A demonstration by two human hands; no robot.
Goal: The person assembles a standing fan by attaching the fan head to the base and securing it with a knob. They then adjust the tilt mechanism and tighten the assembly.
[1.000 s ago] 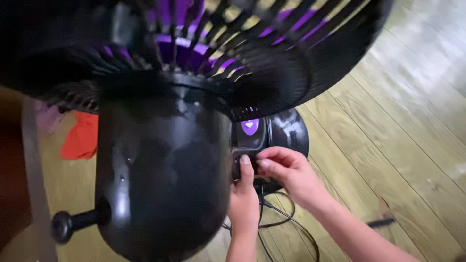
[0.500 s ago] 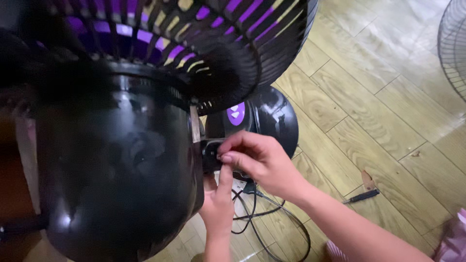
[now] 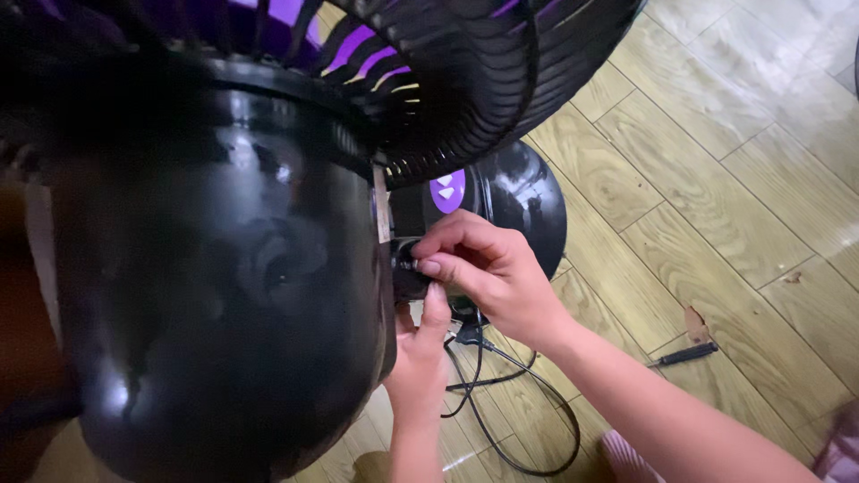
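Knob behind fan motor pinched in right hand, left hand bracing underneath (grip unclear); fingers may slip.

Two bare forearms run up from the bottom of the frame, the left hand and right hand ringless with short unpainted nails, and a striped pink sleeve edge shows at lower right.

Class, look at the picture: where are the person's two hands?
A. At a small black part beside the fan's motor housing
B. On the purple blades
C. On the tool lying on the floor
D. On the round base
A: the right hand and left hand both pinch the small black part beside the motor housing.
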